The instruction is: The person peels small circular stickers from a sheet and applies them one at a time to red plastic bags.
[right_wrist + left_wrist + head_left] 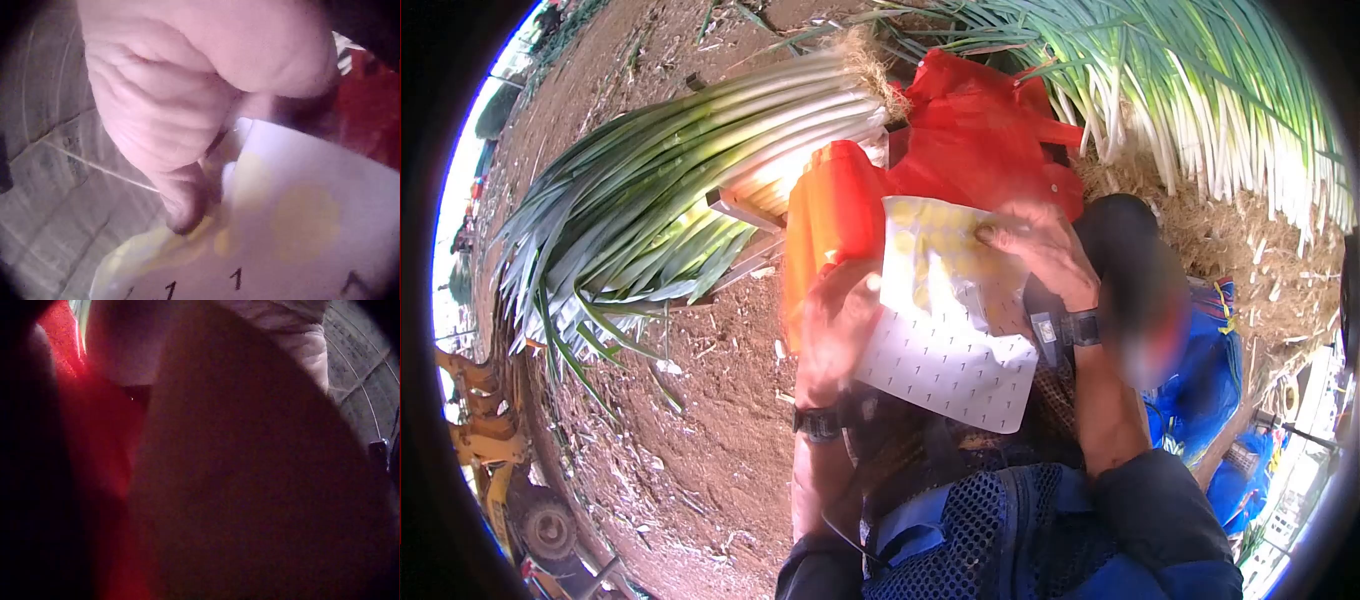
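Observation:
A white sticker sheet point(953, 358) lies over the person's lap in the head view, with rows of yellow round stickers on its upper part and printed 1s lower down. My left hand point(837, 312) grips its left edge, thumb on the face of the sheet. At the upper right edge, my right hand point(1048, 252) pinches the sheet with curled fingers. Close up in the right wrist view, the thumb and fingers of that right hand point(187, 119) meet at a bent edge of the sheet point(312, 212). The left wrist view is mostly dark and blocked by a blurred surface.
Red and orange bags or cloths point(975, 140) lie just beyond the sheet. A bundle of long green onions point(690, 170) rests on a low wooden frame point(745, 210) at left. More onions point(1190, 110) lie at upper right. Blue sacking point(1210, 370) is at right, a yellow machine point(495, 430) at far left.

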Demonstrator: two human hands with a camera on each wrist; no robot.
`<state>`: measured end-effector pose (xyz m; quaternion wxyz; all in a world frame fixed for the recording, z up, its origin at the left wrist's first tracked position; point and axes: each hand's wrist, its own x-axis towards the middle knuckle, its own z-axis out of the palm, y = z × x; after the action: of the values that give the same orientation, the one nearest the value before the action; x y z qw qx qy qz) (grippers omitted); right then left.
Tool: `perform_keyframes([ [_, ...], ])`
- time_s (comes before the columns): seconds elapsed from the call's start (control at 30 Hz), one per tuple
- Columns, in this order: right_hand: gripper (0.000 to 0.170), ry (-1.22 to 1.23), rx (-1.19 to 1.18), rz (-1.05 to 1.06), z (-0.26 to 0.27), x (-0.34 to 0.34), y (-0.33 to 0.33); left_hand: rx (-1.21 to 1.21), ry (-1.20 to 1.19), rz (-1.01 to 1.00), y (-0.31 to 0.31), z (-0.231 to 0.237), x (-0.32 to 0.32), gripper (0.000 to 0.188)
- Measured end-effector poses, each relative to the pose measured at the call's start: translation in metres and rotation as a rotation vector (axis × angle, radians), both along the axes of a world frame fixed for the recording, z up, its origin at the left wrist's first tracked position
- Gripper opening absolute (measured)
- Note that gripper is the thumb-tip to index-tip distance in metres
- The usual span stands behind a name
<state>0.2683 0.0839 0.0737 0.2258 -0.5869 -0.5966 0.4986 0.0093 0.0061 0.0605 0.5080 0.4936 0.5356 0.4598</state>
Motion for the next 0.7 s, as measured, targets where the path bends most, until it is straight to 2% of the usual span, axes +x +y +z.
perform_keyframes([
  [0.03, 0.03, -0.005, 0.04, 0.028, 0.002, -0.001, 0.003, -0.051, -0.116, -0.003, -0.001, 0.003, -0.001, 0.05],
  [0.07, 0.031, -0.011, 0.082, 0.057, 0.005, -0.005, 0.006, -0.05, -0.06, -0.053, 0.0, -0.002, -0.007, 0.062],
  [0.17, 0.032, -0.081, 0.157, 0.091, 0.021, -0.015, 0.009, -0.089, -0.55, -0.058, -0.007, -0.005, -0.004, 0.06],
  [0.3, 0.032, 0.058, 0.077, 0.121, 0.024, -0.022, 0.017, -0.352, -0.39, -0.015, -0.006, 0.009, -0.002, 0.036],
  [0.43, 0.035, 0.213, 0.085, 0.111, 0.019, -0.024, 0.023, -0.313, -0.431, 0.066, -0.006, 0.01, 0.002, 0.032],
  [0.53, 0.039, 0.21, 0.022, 0.041, 0.025, -0.028, 0.024, -0.3, -0.473, 0.053, -0.006, 0.005, -0.001, 0.033],
  [0.7, 0.04, 0.157, 0.078, 0.006, 0.017, -0.024, 0.033, -0.337, -0.542, -0.041, -0.007, 0.007, -0.005, 0.033],
])
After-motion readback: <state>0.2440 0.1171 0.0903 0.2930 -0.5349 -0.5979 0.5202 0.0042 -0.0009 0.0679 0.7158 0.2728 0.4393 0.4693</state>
